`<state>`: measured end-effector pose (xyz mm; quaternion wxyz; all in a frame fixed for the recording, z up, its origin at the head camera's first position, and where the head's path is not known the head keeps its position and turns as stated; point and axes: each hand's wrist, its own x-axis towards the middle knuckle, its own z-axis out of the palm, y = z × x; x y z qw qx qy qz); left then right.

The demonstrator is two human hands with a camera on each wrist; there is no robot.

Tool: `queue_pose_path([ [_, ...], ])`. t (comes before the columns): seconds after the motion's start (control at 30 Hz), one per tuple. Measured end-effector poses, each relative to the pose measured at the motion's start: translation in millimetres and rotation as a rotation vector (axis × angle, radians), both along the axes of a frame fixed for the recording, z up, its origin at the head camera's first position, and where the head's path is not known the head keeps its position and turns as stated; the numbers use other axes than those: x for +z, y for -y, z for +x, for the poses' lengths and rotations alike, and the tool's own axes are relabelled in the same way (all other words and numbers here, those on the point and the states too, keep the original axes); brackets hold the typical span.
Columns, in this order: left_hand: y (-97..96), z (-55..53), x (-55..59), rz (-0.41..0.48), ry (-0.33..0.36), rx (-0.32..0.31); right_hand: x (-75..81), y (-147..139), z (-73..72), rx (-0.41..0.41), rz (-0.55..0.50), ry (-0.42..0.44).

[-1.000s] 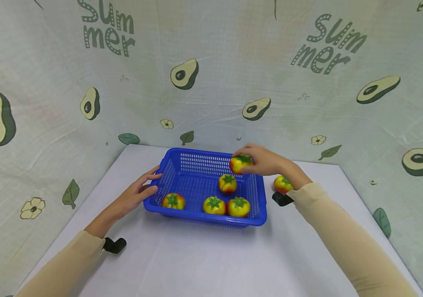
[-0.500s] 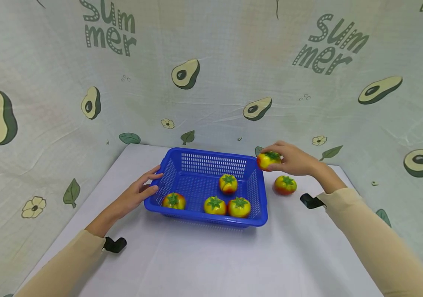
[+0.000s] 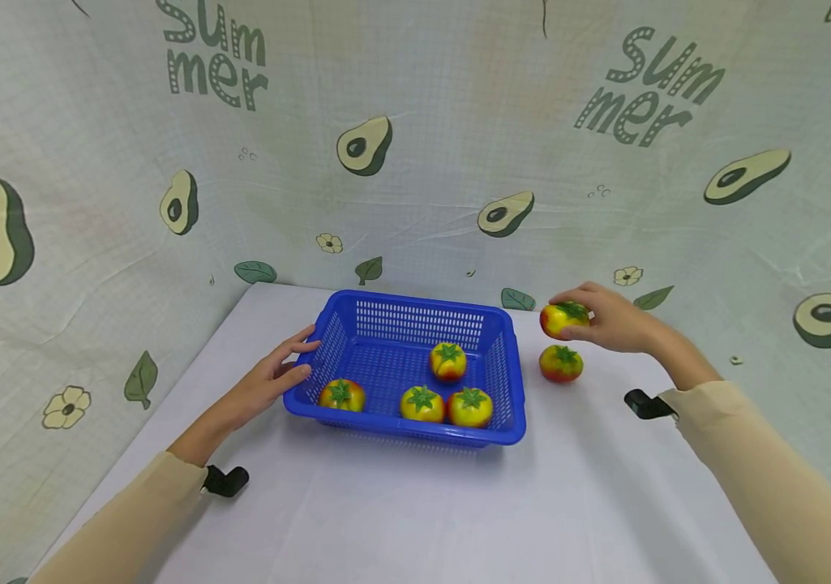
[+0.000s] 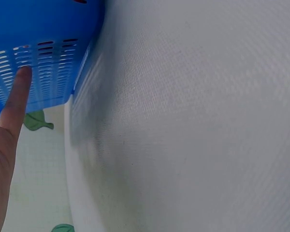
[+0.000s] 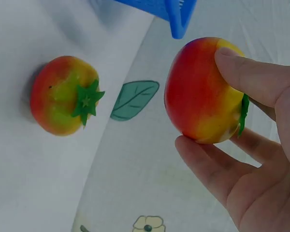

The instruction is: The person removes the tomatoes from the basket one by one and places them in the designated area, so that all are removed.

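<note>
My right hand (image 3: 615,320) holds a yellow-and-red tomato (image 3: 564,320) with a green leafy top, pinched between thumb and fingers, to the right of the blue basket (image 3: 404,423). In the right wrist view, the held tomato (image 5: 203,92) shows its smooth red side toward the basket. Just below it in the head view, another tomato (image 3: 561,364) sits on the table. My left hand (image 3: 265,381) touches the basket's left side with extended fingers; the left wrist view has one straight finger (image 4: 18,99) against the slotted wall. Inside the basket lie several more tomatoes (image 3: 422,404).
A white-covered table (image 3: 415,511) carries the basket and stretches toward me. Behind it and at both sides hangs a pale cloth (image 3: 430,89) printed with avocados, leaves and "summer" lettering. Small black wrist mounts (image 3: 225,482) stick out from both sleeves.
My right hand has carried the tomato from over the basket's back right corner out to the right, past the rim. My left hand and the basket have stayed in place.
</note>
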<state>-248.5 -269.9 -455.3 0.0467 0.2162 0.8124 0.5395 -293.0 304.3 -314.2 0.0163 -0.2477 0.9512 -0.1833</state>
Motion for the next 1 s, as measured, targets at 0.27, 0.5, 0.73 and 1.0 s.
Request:
queue_pose_path([
  [0.27, 0.4, 0.7, 0.3, -0.003, 0.009, 0.010, -6.7, -21.7, 3.3, -0.052, 0.021, -0.003],
  [0.5, -0.8, 0.7, 1.5, -0.009, 0.002, 0.009, -12.7, -41.5, 6.9, -0.091, 0.020, 0.001],
  [0.73, -1.3, -0.5, 1.7, -0.013, -0.005, 0.003, -22.2, -60.2, 8.5, -0.120, 0.018, 0.006],
  [1.0, -1.1, 0.2, 2.1, -0.019, 0.000, 0.009, -32.3, -76.7, 6.8, -0.118, 0.038, -0.013],
])
